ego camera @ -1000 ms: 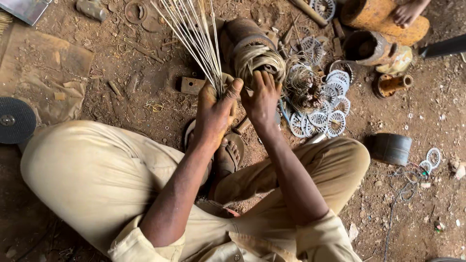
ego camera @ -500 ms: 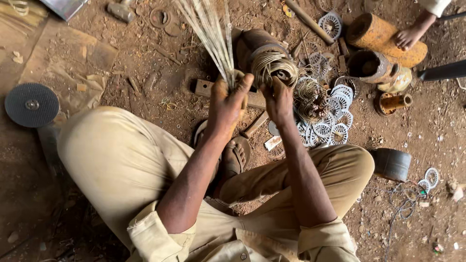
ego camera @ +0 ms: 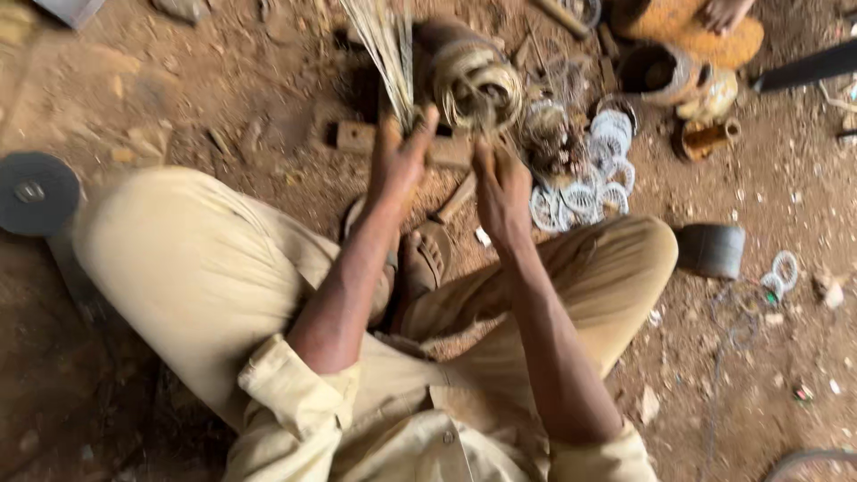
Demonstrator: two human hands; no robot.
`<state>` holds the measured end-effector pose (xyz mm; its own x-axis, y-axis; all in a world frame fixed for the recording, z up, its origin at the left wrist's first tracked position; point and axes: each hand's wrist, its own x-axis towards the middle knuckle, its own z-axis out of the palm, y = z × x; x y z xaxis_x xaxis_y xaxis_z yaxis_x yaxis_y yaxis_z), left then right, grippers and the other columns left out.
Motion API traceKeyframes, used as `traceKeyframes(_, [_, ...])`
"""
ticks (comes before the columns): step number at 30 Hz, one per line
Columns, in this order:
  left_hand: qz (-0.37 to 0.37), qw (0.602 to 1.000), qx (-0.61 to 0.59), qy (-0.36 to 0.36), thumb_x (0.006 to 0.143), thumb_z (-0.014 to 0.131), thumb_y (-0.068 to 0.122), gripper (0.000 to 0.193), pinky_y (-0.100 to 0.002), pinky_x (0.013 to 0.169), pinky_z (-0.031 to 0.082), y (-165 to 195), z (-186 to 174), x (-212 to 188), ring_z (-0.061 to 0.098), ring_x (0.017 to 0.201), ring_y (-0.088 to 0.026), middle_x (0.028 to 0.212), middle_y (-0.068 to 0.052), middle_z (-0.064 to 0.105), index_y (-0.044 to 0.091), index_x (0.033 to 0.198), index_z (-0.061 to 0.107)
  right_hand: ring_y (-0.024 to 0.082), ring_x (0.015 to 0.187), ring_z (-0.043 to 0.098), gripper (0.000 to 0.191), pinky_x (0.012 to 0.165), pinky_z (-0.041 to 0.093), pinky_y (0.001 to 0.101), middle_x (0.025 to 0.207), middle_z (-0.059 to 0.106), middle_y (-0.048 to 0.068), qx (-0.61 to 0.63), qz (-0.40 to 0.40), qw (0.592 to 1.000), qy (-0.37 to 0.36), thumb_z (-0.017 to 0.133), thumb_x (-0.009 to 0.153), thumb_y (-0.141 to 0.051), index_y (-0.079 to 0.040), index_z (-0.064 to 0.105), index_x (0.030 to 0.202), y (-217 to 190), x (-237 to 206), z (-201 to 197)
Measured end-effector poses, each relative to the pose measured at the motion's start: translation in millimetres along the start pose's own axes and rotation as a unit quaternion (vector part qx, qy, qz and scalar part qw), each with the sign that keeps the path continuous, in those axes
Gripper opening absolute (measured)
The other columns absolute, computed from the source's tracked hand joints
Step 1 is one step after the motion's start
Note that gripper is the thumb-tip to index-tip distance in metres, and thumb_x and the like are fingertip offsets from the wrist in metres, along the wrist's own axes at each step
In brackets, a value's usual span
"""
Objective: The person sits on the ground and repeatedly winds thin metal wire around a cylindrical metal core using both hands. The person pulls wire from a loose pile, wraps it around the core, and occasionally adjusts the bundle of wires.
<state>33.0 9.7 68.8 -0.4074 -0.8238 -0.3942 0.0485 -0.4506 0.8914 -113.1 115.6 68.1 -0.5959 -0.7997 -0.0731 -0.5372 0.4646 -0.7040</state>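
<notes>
I sit on dirt ground with my knees spread, in tan trousers. My left hand (ego camera: 399, 161) is closed around the base of a bundle of thin pale straight wires (ego camera: 384, 49) that fan up and away from me. My right hand (ego camera: 502, 186) is beside it, fingers partly curled, touching strands that run toward a coil of pale wire (ego camera: 478, 85) wound on a dark cylinder. The picture is blurred, so I cannot tell whether the right hand grips a strand.
A pile of small white wire rings (ego camera: 585, 183) lies right of my hands. A grey disc (ego camera: 36, 192) sits at far left, a dark roll (ego camera: 711, 250) at right. Rusty orange cylinders (ego camera: 692, 40) stand at top right, with another person's hand (ego camera: 723, 13) on one.
The view has swung, so everything slid right and down. My hands stay together at the wire bundle; the right hand has dropped slightly lower than the left.
</notes>
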Motion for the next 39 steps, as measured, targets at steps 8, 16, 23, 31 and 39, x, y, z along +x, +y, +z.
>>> traceKeyframes(8, [0.021, 0.993, 0.103, 0.063, 0.098, 0.069, 0.069, 0.088, -0.021, 0.053, 0.044, 11.2, -14.1, -7.4, 0.042, 0.071, 0.004, 0.099, 0.001, 0.043, -0.004, 0.137, 0.039, 0.012, 0.061, 0.044, 0.034, 0.053, 0.035, 0.0258, 0.069, 0.053, 0.006, -0.064, -0.115, 0.986, 0.1, 0.05, 0.113, -0.028, -0.002, 0.07, 0.105, -74.4, -104.7, -95.8])
traceKeyframes(16, [0.038, 0.996, -0.077, -0.012, 0.087, 0.072, 0.059, 0.049, -0.021, 0.037, 0.04, 42.6, -4.5, -27.6, 0.045, 0.046, -0.005, 0.06, 0.007, 0.05, 0.015, 0.096, 0.054, 0.013, 0.057, 0.05, 0.039, 0.05, 0.043, 0.0301, 0.072, 0.056, 0.004, -0.053, -0.067, 0.894, 0.441, 0.042, 0.115, -0.036, -0.007, 0.064, 0.099, 19.6, -77.6, -264.7])
traceKeyframes(23, [0.085, 0.99, -0.102, -0.052, 0.09, 0.067, 0.061, 0.048, -0.022, 0.036, 0.043, 39.2, -2.5, -18.4, 0.051, 0.045, -0.004, 0.058, 0.006, 0.053, 0.014, 0.095, 0.059, 0.014, 0.055, 0.047, 0.029, 0.048, 0.046, 0.0293, 0.073, 0.055, 0.005, -0.283, -0.104, 0.776, 0.553, 0.039, 0.114, -0.026, -0.007, 0.059, 0.105, 30.0, 44.5, -195.2])
traceKeyframes(31, [0.201, 0.978, 0.022, 0.052, 0.111, 0.067, 0.05, 0.057, -0.047, 0.066, 0.054, -5.5, -0.5, -4.8, 0.065, 0.088, -0.031, 0.098, -0.017, 0.061, -0.006, 0.118, 0.057, 0.009, 0.052, 0.043, 0.036, 0.044, 0.043, 0.0238, 0.069, 0.054, 0.001, -0.082, -0.148, 0.985, -0.014, 0.042, 0.115, -0.023, -0.007, 0.059, 0.087, 47.5, 52.6, -15.0])
traceKeyframes(39, [-0.095, 0.981, -0.148, -0.078, 0.096, 0.054, 0.063, 0.063, -0.046, 0.066, 0.068, 17.0, 17.1, -18.0, 0.078, 0.075, -0.027, 0.089, -0.016, 0.076, 0.002, 0.102, 0.065, 0.013, 0.063, 0.035, 0.03, 0.054, 0.031, 0.0293, 0.081, 0.052, 0.005, 0.038, -0.319, 0.911, 0.258, 0.037, 0.123, -0.023, -0.003, 0.059, 0.12, -18.0, -14.5, -55.2])
